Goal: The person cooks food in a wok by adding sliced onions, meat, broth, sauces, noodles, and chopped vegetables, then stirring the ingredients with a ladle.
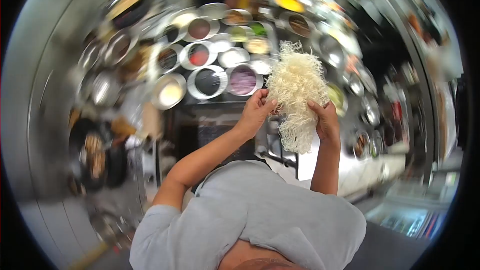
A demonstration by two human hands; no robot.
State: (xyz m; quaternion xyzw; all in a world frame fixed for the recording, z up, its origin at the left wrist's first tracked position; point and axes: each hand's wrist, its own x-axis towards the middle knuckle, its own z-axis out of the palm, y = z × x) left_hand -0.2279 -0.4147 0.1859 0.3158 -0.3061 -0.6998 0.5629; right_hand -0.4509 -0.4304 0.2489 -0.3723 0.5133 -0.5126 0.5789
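Beyond noodles (300, 80) gripped by left hand (254, 114) and right hand (328, 121), bowls (223, 82) (blurred) crowd close

Rough, matt noodles (298, 77) right of centre, glossy metal bowls (219, 88) at upper middle, my matt cloth shirt (250, 202) at bottom centre, smooth metal panel (50, 75) at far left
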